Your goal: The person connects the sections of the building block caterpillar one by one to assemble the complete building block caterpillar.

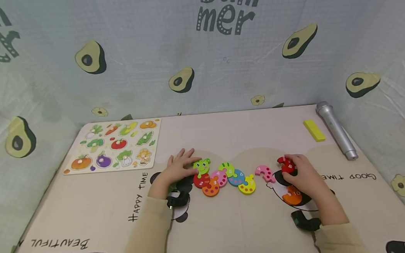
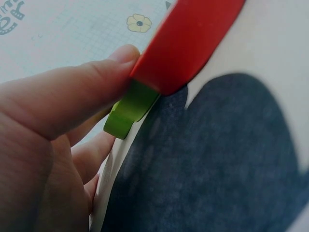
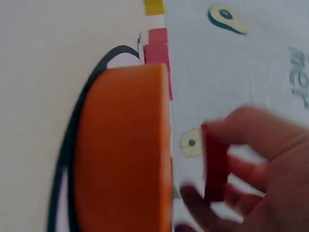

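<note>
My left hand [image 1: 178, 170] holds the green caterpillar-head puzzle piece [image 1: 201, 166] between thumb and index finger, the other fingers spread out. Joined to that head is a red piece [image 1: 201, 180], followed by an orange [image 1: 211, 188], a pink [image 1: 220, 177], a green [image 1: 228, 169], a blue [image 1: 237, 177] and a yellow [image 1: 247, 185] piece in a wavy row. At the right, my right hand [image 1: 303, 174] pinches a loose red puzzle piece [image 3: 216, 166], raised off the table in the right wrist view. Below it lies a loose orange piece [image 1: 292, 196]; a loose pink piece [image 1: 265, 173] lies to its left.
A vegetable puzzle board [image 1: 151, 145] lies at the back left. Toward the back right are a yellow block [image 1: 314, 130] and a silver microphone [image 1: 336, 130]. Black wrist devices sit on both wrists. A printed cloth [image 1: 235, 89] rises behind the table.
</note>
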`<control>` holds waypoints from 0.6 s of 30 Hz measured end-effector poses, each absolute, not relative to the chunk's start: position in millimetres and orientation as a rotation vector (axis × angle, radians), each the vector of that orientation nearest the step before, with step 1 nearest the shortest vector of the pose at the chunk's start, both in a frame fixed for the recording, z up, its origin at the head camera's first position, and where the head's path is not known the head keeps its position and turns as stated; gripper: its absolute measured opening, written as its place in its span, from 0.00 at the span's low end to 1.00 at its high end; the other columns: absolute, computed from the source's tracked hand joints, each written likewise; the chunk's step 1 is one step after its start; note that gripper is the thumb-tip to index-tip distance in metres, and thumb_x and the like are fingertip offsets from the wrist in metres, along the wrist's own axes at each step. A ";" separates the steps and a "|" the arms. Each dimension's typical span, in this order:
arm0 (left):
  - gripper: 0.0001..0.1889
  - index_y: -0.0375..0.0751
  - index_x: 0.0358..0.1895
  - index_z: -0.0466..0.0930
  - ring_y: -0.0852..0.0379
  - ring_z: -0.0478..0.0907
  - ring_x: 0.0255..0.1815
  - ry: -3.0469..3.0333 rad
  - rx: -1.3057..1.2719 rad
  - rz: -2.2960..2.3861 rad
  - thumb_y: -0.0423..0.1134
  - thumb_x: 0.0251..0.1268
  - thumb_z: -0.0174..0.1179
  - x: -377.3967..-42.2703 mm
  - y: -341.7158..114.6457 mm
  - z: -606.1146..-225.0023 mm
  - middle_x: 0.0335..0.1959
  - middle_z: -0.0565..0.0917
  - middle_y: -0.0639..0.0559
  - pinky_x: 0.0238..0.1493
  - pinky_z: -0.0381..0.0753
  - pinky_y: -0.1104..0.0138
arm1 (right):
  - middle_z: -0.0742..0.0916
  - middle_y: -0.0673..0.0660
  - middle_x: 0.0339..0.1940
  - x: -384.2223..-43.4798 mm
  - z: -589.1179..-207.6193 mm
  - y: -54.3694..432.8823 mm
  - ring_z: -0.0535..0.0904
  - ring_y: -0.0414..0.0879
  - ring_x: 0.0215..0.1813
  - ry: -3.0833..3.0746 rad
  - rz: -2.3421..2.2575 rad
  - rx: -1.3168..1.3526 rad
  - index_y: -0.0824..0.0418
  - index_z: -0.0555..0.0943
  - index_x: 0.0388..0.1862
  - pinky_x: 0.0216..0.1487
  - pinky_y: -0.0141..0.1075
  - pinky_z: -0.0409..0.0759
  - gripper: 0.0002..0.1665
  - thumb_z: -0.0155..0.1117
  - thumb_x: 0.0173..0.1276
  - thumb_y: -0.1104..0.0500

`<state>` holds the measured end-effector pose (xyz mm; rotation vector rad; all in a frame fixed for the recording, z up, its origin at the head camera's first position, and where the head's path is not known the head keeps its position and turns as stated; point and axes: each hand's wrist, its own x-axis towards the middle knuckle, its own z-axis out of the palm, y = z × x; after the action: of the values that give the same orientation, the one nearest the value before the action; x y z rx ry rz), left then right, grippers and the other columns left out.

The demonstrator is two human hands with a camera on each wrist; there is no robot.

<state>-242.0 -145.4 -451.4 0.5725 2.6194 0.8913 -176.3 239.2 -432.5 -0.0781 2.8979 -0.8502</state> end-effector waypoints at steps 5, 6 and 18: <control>0.27 0.53 0.63 0.68 0.44 0.33 0.74 2.614 0.569 0.903 0.52 0.58 0.56 -241.7 -145.0 -451.3 0.73 0.50 0.48 0.66 0.25 0.42 | 0.69 0.64 0.61 -167.8 -421.8 208.5 0.69 0.59 0.58 2.757 -0.988 -0.331 0.61 0.65 0.63 0.54 0.53 0.74 0.33 0.62 0.58 0.57; 0.28 0.53 0.63 0.68 0.44 0.33 0.74 2.614 0.569 0.902 0.52 0.58 0.56 -241.8 -144.8 -451.1 0.73 0.50 0.48 0.66 0.25 0.42 | 0.71 0.62 0.59 -166.7 -420.4 202.9 0.70 0.57 0.56 2.740 -0.993 -0.368 0.61 0.66 0.62 0.53 0.50 0.76 0.32 0.62 0.58 0.58; 0.28 0.52 0.63 0.69 0.43 0.33 0.74 2.617 0.566 0.907 0.52 0.58 0.56 -241.5 -144.9 -450.8 0.73 0.50 0.47 0.66 0.25 0.41 | 0.74 0.58 0.55 -163.8 -422.2 183.0 0.71 0.48 0.51 2.702 -0.982 -0.440 0.61 0.70 0.58 0.49 0.39 0.77 0.29 0.63 0.56 0.59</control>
<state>-241.5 -144.9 -450.8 0.5663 2.6174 0.9065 -163.8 183.0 -422.2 -0.4403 2.7020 -0.9821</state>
